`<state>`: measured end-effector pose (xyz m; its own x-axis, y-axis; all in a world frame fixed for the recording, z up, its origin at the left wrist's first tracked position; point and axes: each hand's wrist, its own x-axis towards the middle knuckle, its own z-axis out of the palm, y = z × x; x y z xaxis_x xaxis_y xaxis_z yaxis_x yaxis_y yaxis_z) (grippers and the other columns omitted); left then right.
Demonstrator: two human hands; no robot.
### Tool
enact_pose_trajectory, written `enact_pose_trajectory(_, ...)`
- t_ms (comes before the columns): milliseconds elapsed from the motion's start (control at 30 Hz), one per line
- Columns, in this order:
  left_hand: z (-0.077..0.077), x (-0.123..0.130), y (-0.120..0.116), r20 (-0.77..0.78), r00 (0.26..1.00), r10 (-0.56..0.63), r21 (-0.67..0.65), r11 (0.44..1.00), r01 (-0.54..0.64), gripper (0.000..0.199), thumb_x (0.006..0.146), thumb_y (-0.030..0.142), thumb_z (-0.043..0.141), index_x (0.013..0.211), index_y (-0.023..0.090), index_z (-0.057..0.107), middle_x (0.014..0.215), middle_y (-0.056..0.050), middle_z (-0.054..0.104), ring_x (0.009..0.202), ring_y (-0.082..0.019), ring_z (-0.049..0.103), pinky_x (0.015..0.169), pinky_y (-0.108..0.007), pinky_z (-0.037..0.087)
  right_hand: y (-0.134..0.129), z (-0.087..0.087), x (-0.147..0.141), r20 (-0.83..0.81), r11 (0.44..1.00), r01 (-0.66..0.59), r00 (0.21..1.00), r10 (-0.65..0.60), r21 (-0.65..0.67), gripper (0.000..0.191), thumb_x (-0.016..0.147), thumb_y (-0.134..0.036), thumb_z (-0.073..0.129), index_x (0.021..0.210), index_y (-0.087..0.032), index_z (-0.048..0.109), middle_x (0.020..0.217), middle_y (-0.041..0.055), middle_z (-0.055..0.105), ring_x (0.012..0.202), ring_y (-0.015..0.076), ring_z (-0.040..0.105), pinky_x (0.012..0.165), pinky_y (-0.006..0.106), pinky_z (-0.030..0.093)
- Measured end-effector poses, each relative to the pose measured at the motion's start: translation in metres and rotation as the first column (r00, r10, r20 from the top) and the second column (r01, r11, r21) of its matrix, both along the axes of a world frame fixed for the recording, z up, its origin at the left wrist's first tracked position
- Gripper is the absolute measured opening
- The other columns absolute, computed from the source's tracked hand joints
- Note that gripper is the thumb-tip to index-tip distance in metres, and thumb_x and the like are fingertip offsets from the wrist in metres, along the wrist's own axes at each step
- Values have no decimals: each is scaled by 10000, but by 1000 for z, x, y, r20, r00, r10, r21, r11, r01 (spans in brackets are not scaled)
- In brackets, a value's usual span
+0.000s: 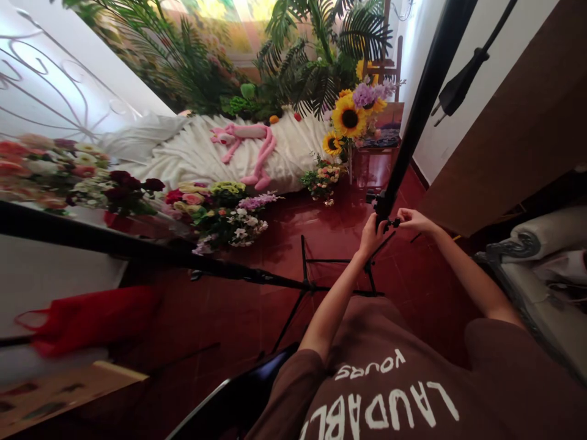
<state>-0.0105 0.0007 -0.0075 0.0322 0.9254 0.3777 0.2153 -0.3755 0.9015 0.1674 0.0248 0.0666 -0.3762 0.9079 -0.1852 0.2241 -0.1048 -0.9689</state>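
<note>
A black tripod light stand [424,98] rises from the red floor towards the upper right. My left hand [370,237] is closed around its pole, just below a dark clamp collar. On the right side of the pole, my right hand [415,220] has its fingertips pinched at a small black knob [392,223]. The fingers partly cover the knob. A black cable with a two-pin plug [461,82] hangs near the upper part of the pole, apart from both hands.
Another black stand [220,267] crosses from the left. Flower bouquets [229,211], sunflowers [349,116] and a pink plush toy [247,131] lie around a white draped cloth [293,153]. A red bag [92,318] is at left, a wrapped roll [550,232] at right.
</note>
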Motion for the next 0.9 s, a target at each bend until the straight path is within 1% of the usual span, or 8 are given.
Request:
enact_pose_trajectory(67, -4, 1, 1, -1, 1000, 4, -1, 1000, -4, 232, 929, 343, 463, 1080, 187, 541, 960, -79, 645, 856, -150, 610, 791, -271, 477, 1, 12, -7, 72, 980, 34, 996, -49, 196, 340, 570, -281, 772, 768, -210, 505, 756, -29, 571, 671, 107, 540, 608, 227, 452)
enact_pose_trajectory(167, -13, 2, 5, 20, 1000, 7, 13, 1000, -7, 278, 930, 354, 441, 1125, 178, 532, 1037, -108, 642, 949, -176, 615, 860, -315, 488, -4, 19, -36, 146, 898, 107, 972, -185, 428, 449, 563, -385, 802, 910, -216, 572, 943, 44, 651, 851, 189, 615, 744, 311, 497)
enact_pose_trajectory(267, -23, 4, 8, 35, 999, -20, 38, 999, 18, 360, 928, 339, 421, 1232, 157, 485, 1178, -155, 609, 1112, -216, 582, 963, -380, 468, -12, 7, -76, 178, 814, 291, 887, -427, 503, 364, 636, -486, 746, 835, -213, 610, 835, 66, 688, 801, 227, 654, 709, 335, 507)
enact_pose_trajectory(367, -27, 3, 9, 18, 999, -49, 39, 998, 49, 471, 903, 329, 458, 1328, 130, 410, 1285, -188, 550, 1222, -247, 529, 1021, -418, 442, -13, -8, -105, 75, 698, 522, 772, -631, 490, 334, 704, -536, 664, 770, -211, 617, 739, 68, 698, 727, 232, 678, 650, 331, 512)
enact_pose_trajectory(500, -20, 0, 6, -8, 999, -40, 8, 999, 40, 446, 902, 356, 474, 1287, 131, 453, 1245, -184, 572, 1200, -250, 546, 1011, -416, 447, -3, 3, -116, -94, 688, 590, 783, -614, 422, 350, 667, -538, 681, 669, -202, 582, 653, 46, 672, 608, 199, 660, 563, 306, 511)
enact_pose_trajectory(667, -2, -2, -1, -50, 998, -42, -43, 998, 39, 358, 934, 348, 443, 1239, 162, 468, 1100, -134, 633, 993, -186, 622, 894, -350, 481, 12, 65, -110, -101, 736, 482, 861, -498, 475, 327, 744, -493, 650, 644, -201, 539, 553, -8, 569, 516, 142, 592, 484, 258, 478)
enact_pose_trajectory(767, 5, 0, -4, -41, 999, -8, -37, 999, 6, 314, 931, 320, 458, 1207, 173, 485, 1053, -110, 642, 935, -166, 623, 857, -320, 479, 20, 92, -106, -96, 725, 420, 891, -444, 546, 334, 815, -496, 585, 679, -195, 538, 558, -22, 532, 512, 118, 578, 476, 233, 469)
enact_pose_trajectory(900, 6, 3, -4, -15, 1000, 25, -38, 999, -26, 277, 922, 292, 477, 1177, 186, 509, 1018, -87, 649, 902, -159, 622, 827, -299, 478, 25, 99, -97, -66, 699, 360, 910, -410, 617, 358, 815, -548, 585, 807, -190, 571, 648, -9, 583, 645, 139, 633, 539, 233, 505)
